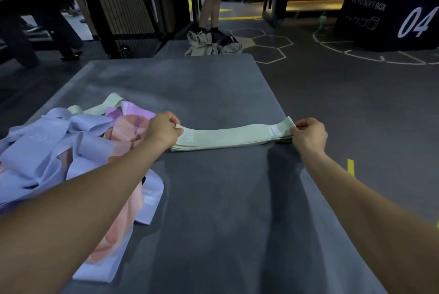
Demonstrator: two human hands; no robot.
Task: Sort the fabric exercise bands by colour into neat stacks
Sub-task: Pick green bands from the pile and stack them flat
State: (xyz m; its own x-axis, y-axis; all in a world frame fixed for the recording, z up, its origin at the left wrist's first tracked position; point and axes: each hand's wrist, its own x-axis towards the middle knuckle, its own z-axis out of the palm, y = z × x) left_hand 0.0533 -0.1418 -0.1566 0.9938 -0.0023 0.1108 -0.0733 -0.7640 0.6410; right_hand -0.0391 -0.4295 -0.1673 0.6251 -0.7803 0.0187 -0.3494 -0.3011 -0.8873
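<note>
- Two forearms reached forward over a grey mat (pixel 213 210), nearest the camera.
- Unsorted pile (pixel 71 151) lay at the mat's left side: lilac, pink and purple bands tangled together, one pale green band (pixel 111 103) showing at its far edge. One lilac band carried a "20" mark.
- Green stack (pixel 232 137) sat mid-mat, right of the pile and apart from it, several bands deep. Top band read "30".
- Left hand (pixel 164 131) pinched the stack's left end; fingers curled over the fabric.
- Right hand (pixel 308 134) pinched the right end the same way, thumb on top.
- Top band sagged slightly between the two grips, edges roughly lined up with those below.
- Judgement: bands are light, soft and limp, with some stretch; they would drape and twist if lifted at one point. Holding both folded ends keeps a band flat for laying down.
- Judgement: green looked underway; other colours not yet stacked.
- Beyond the mat: crumpled clothing (pixel 211 44) on the floor, a standing person's legs (pixel 211 4), and a black box (pixel 389 15) marked "04" far right.
</note>
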